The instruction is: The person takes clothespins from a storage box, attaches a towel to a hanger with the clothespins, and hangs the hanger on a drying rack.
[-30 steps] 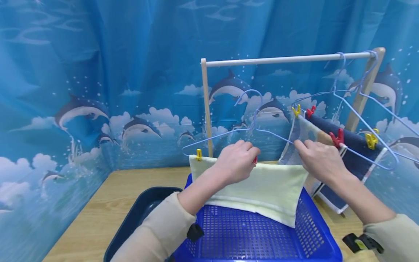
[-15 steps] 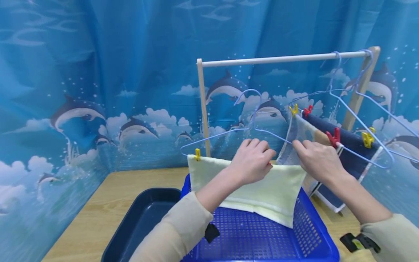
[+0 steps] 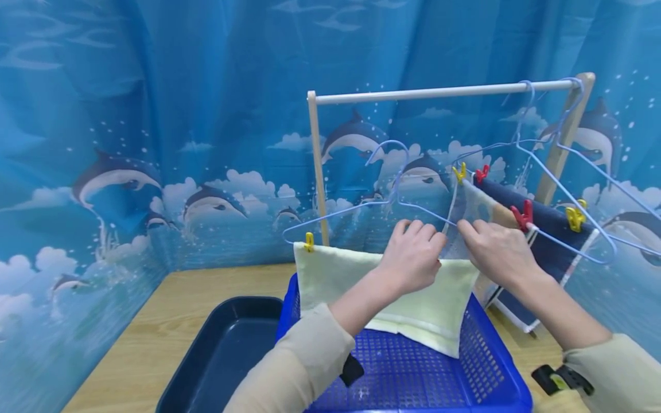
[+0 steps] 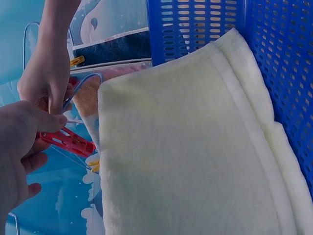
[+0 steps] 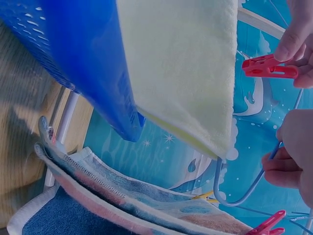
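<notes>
A pale yellow towel [image 3: 330, 275] is folded over the lower part of a light-blue wire hanger [image 3: 351, 210], above the basket. A yellow clothespin [image 3: 308, 242] clips its left top corner. My left hand [image 3: 413, 258] pinches a red clothespin [image 5: 269, 67] between thumb and fingers, over the towel's top edge toward its right end. In the right wrist view the clothespin's tip is just off the cloth. My right hand [image 3: 498, 252] grips the hanger wire near its right end, with the fingers curled round it. The hanger's hook points up, below the rack's bar.
A blue perforated basket [image 3: 496, 373] stands under the towel, beside a dark tray [image 3: 232, 327]. Behind is a rack with a white bar [image 3: 444, 93]. At its right, hangers carry a navy towel [image 3: 555, 221] and a patterned towel [image 3: 472, 201], clipped with red and yellow clothespins.
My left hand has moved right along the towel's top edge with the red clothespin, closer to my right hand. My right hand keeps its grip on the hanger; the view has shifted slightly.
</notes>
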